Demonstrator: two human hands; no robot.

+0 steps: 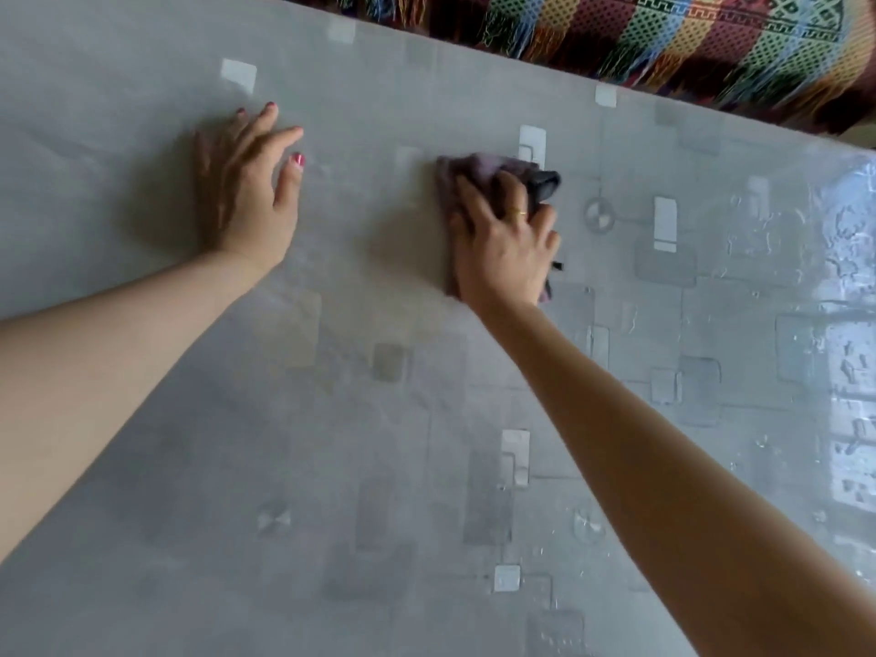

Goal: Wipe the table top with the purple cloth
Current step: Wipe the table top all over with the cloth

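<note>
Both hands lie on the table top [379, 419]: right [505, 251] gripping purple cloth [467, 175], left [249, 192] flat, released.

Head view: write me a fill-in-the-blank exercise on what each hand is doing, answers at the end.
1. The right hand presses a cloth of ____ colour onto the table top.
2. The left hand rests ____ on the table, holding nothing.
3. A gold ____ shows on a right-hand finger.
4. Beyond the table's far edge lies a fringed, multicoloured ____.

Answers: purple; flat; ring; blanket

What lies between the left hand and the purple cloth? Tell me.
Nothing but bare table top, by the head view: the left hand rests flat, apart from the purple cloth under the right hand.
</note>
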